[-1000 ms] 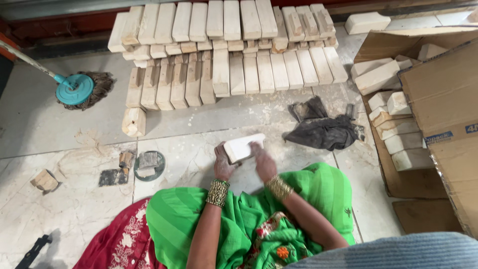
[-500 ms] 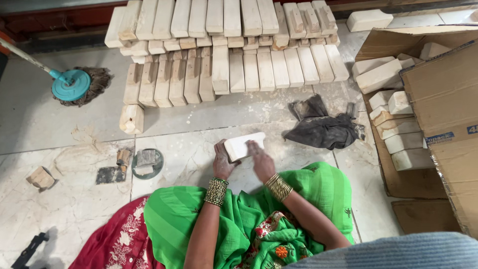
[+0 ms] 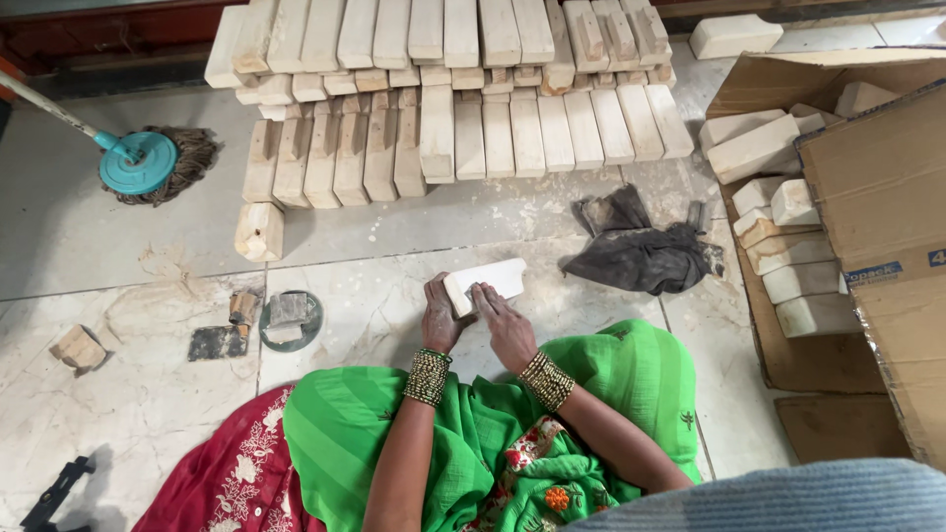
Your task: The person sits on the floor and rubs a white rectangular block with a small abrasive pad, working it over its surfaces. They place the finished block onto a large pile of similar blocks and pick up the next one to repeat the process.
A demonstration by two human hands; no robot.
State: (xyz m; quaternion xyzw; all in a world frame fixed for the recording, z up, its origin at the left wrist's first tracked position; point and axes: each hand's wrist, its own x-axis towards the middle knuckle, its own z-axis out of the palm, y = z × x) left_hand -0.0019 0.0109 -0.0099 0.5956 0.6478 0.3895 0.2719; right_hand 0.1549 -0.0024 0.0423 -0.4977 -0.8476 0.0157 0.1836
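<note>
- Our left hand (image 3: 439, 317) grips one end of the pale wooden block (image 3: 484, 283), fingers curled round it.
- Our right hand (image 3: 505, 325) presses along its near edge (block held above the floor tiles (image 3: 118, 384), before our knees).
- A dark rag (image 3: 636, 251) lies near.

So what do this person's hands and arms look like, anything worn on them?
Both forearms are bare, with no sleeves in view. The left hand has a wide stack of green and gold bangles at the wrist. The right hand has a similar stack of mostly gold beaded bangles. Both hands look dusted with pale powder. I can't make out any rings.
</note>
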